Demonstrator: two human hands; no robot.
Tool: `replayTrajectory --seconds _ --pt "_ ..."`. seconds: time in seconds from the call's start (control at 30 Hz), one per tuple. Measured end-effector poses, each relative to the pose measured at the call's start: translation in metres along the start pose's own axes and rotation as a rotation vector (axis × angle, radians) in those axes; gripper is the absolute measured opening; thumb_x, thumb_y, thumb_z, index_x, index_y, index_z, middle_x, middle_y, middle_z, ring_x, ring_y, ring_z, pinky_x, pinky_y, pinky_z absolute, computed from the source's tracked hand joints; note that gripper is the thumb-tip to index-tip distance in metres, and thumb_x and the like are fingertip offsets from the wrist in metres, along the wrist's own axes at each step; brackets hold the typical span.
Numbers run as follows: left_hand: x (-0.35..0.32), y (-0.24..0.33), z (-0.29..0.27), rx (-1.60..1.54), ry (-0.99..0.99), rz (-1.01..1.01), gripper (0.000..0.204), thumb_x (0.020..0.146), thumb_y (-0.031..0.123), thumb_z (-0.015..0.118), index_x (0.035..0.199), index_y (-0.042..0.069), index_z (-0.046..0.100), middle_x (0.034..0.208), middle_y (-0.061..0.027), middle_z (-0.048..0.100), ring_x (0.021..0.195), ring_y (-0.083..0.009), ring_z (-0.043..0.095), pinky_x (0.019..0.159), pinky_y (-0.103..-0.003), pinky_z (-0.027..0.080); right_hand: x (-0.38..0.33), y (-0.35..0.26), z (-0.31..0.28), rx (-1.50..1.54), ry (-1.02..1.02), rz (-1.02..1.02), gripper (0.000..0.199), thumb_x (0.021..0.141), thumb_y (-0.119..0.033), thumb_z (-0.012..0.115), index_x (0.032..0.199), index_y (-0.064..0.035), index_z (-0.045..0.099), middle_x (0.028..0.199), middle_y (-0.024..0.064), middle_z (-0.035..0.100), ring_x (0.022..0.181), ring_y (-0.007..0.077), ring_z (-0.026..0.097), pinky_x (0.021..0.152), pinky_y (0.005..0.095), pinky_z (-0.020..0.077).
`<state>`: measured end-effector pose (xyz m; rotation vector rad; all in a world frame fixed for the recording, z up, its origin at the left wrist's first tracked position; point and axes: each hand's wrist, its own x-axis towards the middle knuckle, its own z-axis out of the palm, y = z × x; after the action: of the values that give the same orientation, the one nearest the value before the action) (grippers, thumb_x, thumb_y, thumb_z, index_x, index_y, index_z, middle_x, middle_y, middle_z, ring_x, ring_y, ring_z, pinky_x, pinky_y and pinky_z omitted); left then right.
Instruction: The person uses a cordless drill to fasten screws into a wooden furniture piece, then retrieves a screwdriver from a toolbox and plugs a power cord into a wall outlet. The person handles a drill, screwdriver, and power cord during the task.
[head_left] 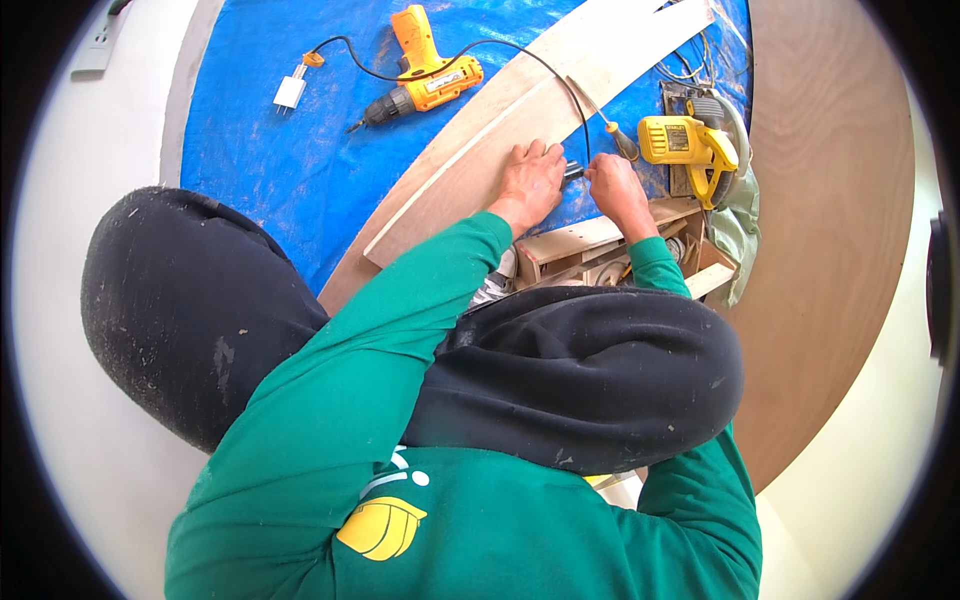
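Observation:
My left hand [533, 185] is bent over the edge of the plywood strip [470, 170], fingers curled. A small black object [573, 171] with a shiny face sticks out at its thumb side; most of it is hidden, so its kind is unclear. Just to the right, my right hand [617, 190] pinches the end of a black cable [520, 48] beside that object. The cable arches back over the strip to a white charger plug [290, 92] with an orange connector, lying on the blue tarp [270, 180].
A yellow cordless drill [430, 85] lies at the far left. Right of my hands are a screwdriver [622, 140] and a yellow circular saw [690, 145]. A wooden tray [575, 240] with tools sits close to my knee. A large plywood sheet [830, 200] covers the right side.

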<state>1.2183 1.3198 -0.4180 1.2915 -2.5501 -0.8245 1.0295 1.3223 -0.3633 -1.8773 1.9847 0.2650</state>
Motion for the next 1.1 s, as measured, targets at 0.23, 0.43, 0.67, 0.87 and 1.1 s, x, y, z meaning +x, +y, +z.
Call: replayTrajectory --seconds 0.23,0.43,0.67,0.87,1.1 --pt "-0.003 -0.01 -0.002 -0.003 0.011 0.126 0.052 0.086 0.034 0.077 0.133 0.012 0.071 0.129 -0.0042 0.064 0.123 -0.0274 0.057 0.102 -0.047 0.044 -0.024 0.008 -0.004 0.158 0.048 0.01 0.018 0.101 -0.016 0.067 0.101 0.0011 0.074 0.103 0.0279 0.074 0.103 0.0487 0.07 0.089 0.0573 0.0549" --pt "0.003 -0.01 -0.008 0.003 -0.026 0.191 0.043 0.086 0.035 0.077 0.123 0.013 0.072 0.12 -0.005 0.066 0.121 -0.027 0.058 0.102 -0.047 0.044 -0.038 0.015 0.001 0.195 0.075 0.105 0.022 0.102 -0.02 0.068 0.105 0.0005 0.076 0.104 0.0255 0.074 0.104 0.0465 0.069 0.092 0.0536 0.054" --pt "0.007 -0.008 -0.006 0.048 -0.023 0.226 0.04 0.086 0.039 0.084 0.118 0.018 0.072 0.116 -0.0023 0.067 0.119 -0.0267 0.058 0.099 -0.048 0.044 -0.053 0.02 0.005 0.222 0.129 0.066 0.019 0.103 -0.019 0.067 0.104 -0.0015 0.073 0.107 0.0222 0.073 0.105 0.046 0.069 0.091 0.056 0.0544" --pt "0.008 -0.007 -0.005 0.065 -0.023 0.255 0.039 0.087 0.038 0.084 0.118 0.019 0.072 0.114 -0.002 0.066 0.115 -0.0284 0.058 0.098 -0.049 0.043 -0.057 0.016 0.005 0.213 0.033 0.144 0.026 0.106 -0.024 0.064 0.108 -0.0018 0.076 0.111 0.021 0.073 0.108 0.044 0.07 0.094 0.0535 0.0551" --pt "0.007 -0.005 -0.005 0.071 -0.023 0.249 0.039 0.085 0.037 0.085 0.116 0.018 0.072 0.115 -0.002 0.066 0.118 -0.0272 0.058 0.098 -0.049 0.043 -0.055 0.016 0.01 0.168 0.046 0.071 0.024 0.105 -0.022 0.065 0.107 -0.0013 0.076 0.109 0.0222 0.073 0.106 0.0441 0.07 0.093 0.0537 0.0557"
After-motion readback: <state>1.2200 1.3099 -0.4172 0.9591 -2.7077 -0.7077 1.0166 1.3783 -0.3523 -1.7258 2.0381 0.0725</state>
